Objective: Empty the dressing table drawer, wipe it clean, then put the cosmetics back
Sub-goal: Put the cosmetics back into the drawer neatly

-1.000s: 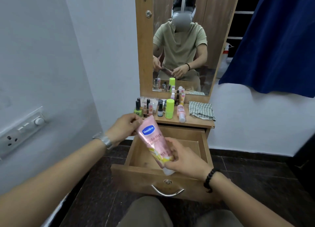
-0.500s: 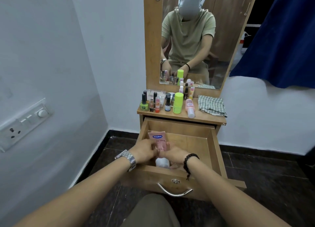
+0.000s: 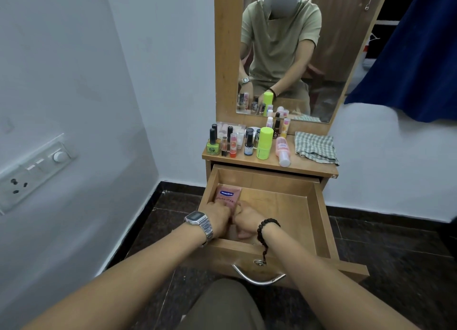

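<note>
The wooden drawer of the dressing table stands pulled out. A pink Vaseline tube lies in its left part, label up, its lower end hidden by my hands. My left hand and my right hand are both down inside the drawer with fingers curled on the tube's lower half. The rest of the drawer floor is bare wood. Several cosmetics stand on the table top: a green nail polish, a lime green stick, a pink bottle lying on its side.
A folded checked cloth lies on the right of the table top. A mirror rises behind it. A white wall with a switch panel is at left, a blue curtain at upper right. My knee is below the drawer handle.
Both hands lowered the pink tube from above the drawer into its left part and laid it flat. The view moved closer and lower.
</note>
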